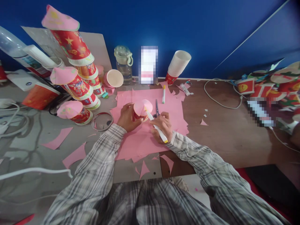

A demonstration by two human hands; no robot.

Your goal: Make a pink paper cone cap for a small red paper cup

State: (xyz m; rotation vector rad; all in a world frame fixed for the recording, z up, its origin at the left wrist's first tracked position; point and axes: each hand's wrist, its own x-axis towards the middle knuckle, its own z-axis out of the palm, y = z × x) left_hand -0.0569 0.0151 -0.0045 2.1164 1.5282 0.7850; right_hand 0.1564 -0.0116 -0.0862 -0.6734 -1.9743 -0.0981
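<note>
My left hand is wrapped round a red paper cup topped with a pink paper cone. In my right hand is a white marker with a yellow end, its tip touching the cone where a small yellow mark shows. Beneath both hands lie stacked sheets of pink paper. Dark-bladed scissors rest on the sheets just beyond my right hand. A second marker, white with a yellow cap, lies farther back on the paper.
At left stand red cup towers with pink cones, beside a roll of tape. Behind are a water bottle, a blurred lit screen and stacked cups. A glue stick, pink scraps and a cable lie about.
</note>
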